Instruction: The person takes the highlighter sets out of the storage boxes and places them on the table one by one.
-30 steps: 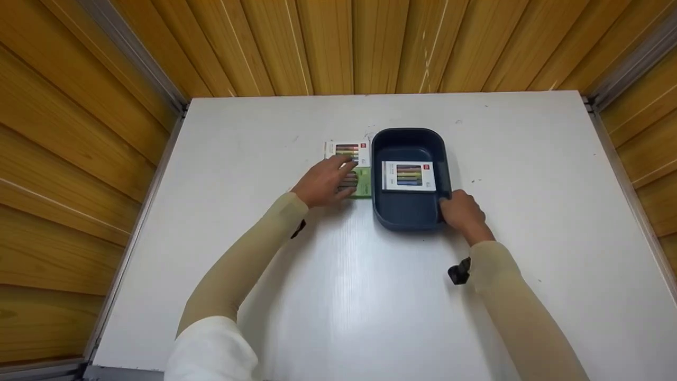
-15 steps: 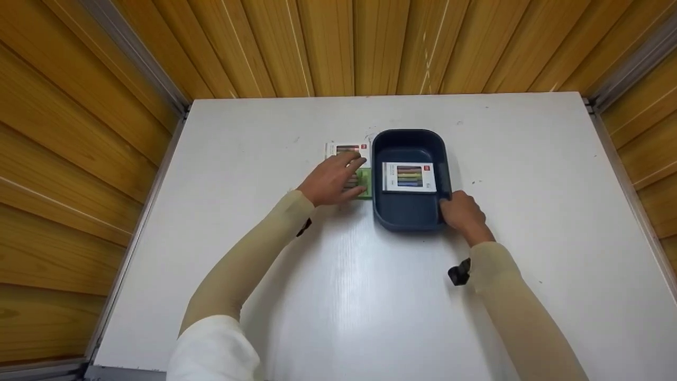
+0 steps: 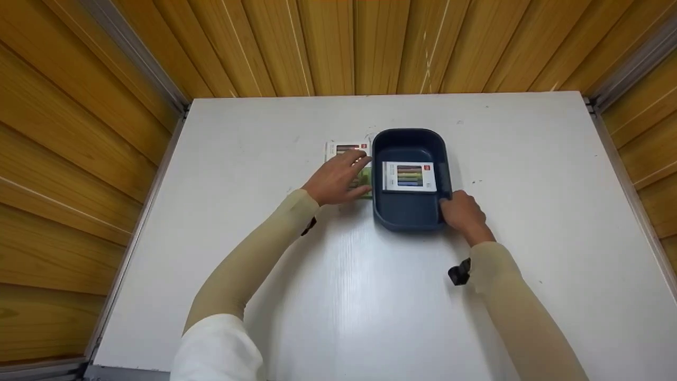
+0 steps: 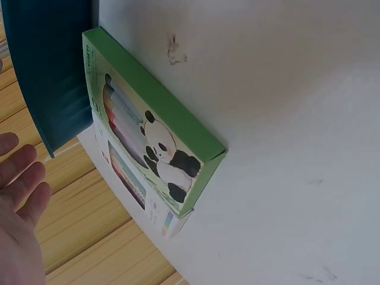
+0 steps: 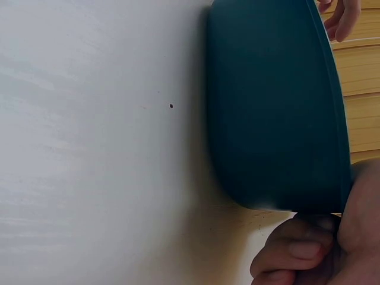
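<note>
In the head view, the left hand partly hides the green box.

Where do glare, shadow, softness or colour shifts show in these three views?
Head view: pale glare on the white table, soft shadow beside the left sleeve; left wrist view: small lettering on the green box too soft to read; right wrist view: the bin looks teal, against navy in the head view, with shadow along its base.
</note>
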A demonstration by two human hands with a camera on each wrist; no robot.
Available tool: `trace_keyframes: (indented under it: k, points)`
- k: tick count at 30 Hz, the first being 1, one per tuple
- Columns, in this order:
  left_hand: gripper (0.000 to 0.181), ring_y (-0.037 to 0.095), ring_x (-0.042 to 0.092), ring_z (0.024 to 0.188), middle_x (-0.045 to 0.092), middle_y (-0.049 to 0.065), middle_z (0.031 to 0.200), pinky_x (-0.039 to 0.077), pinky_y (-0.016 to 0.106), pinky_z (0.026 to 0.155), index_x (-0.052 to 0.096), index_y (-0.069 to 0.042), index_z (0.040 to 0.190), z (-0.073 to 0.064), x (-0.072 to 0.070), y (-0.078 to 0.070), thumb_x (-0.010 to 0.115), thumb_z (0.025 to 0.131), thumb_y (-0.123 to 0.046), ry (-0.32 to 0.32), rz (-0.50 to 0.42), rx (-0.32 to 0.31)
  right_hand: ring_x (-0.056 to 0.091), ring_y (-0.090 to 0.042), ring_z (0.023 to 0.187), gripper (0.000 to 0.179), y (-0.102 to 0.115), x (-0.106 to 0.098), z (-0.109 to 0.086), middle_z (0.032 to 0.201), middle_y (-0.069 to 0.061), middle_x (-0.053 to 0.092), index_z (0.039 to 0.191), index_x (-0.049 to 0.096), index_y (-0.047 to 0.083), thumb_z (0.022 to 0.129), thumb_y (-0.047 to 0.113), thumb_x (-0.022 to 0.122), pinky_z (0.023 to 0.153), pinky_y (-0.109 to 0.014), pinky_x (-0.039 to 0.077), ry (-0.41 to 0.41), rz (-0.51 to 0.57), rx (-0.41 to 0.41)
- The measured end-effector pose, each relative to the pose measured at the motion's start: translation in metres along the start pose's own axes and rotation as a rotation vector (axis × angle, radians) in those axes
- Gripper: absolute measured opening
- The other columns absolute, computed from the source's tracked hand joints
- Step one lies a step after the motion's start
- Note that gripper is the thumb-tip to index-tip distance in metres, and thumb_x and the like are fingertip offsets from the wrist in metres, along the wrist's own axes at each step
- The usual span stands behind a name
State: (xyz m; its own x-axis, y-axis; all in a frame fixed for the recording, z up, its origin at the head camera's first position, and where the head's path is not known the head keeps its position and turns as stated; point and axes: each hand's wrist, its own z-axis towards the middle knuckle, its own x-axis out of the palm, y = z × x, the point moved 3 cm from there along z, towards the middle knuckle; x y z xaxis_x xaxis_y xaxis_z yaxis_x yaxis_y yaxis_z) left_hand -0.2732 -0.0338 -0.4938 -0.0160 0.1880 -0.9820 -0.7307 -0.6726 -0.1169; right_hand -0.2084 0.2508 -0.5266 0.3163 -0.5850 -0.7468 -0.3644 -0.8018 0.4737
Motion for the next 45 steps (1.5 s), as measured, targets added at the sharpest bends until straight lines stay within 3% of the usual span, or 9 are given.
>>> trace_keyframes:
  k: [19, 25, 32, 45]
  points:
    - [0.072, 0.021, 0.039, 0.139, 0.043, 0.006, 0.147, 0.03, 0.036, 0.117, 0.037, -0.016, 0.147, 0.012, 0.007, -0.008, 0.049, 0.092, -0.06, 0.081, -0.032, -0.04, 0.053, -0.031, 0.087, 0.046, 0.002, 0.0, -0.003, 0.1, -0.02, 0.057, 0.115, 0.054, -0.009, 0.096, 0.026, 0.031, 0.07, -0.04, 0.042, -0.004, 0.003, -0.008]
    - [0.073, 0.022, 0.039, 0.139, 0.042, 0.007, 0.148, 0.03, 0.037, 0.117, 0.037, -0.014, 0.147, 0.016, 0.008, -0.01, 0.054, 0.091, -0.057, 0.093, -0.056, -0.034, 0.053, -0.029, 0.083, 0.042, 0.002, 0.0, -0.002, 0.095, -0.018, 0.057, 0.108, 0.055, -0.006, 0.096, 0.026, 0.032, 0.067, -0.038, 0.041, -0.007, 0.003, -0.003]
    - [0.073, 0.022, 0.041, 0.137, 0.042, 0.008, 0.147, 0.031, 0.036, 0.116, 0.038, -0.013, 0.146, 0.023, 0.008, -0.015, 0.054, 0.091, -0.057, 0.094, -0.036, -0.007, 0.054, -0.032, 0.091, 0.049, 0.001, 0.001, -0.001, 0.11, -0.025, 0.059, 0.121, 0.052, -0.011, 0.098, 0.027, 0.03, 0.077, -0.047, 0.045, 0.001, -0.006, 0.0]
    - [0.076, 0.022, 0.037, 0.14, 0.039, 0.008, 0.151, 0.029, 0.036, 0.118, 0.035, -0.012, 0.149, 0.03, 0.013, -0.02, 0.052, 0.091, -0.058, 0.124, -0.041, 0.023, 0.053, -0.032, 0.09, 0.047, 0.0, 0.001, -0.001, 0.108, -0.024, 0.059, 0.119, 0.052, -0.009, 0.097, 0.027, 0.031, 0.075, -0.044, 0.044, -0.003, -0.005, 0.004]
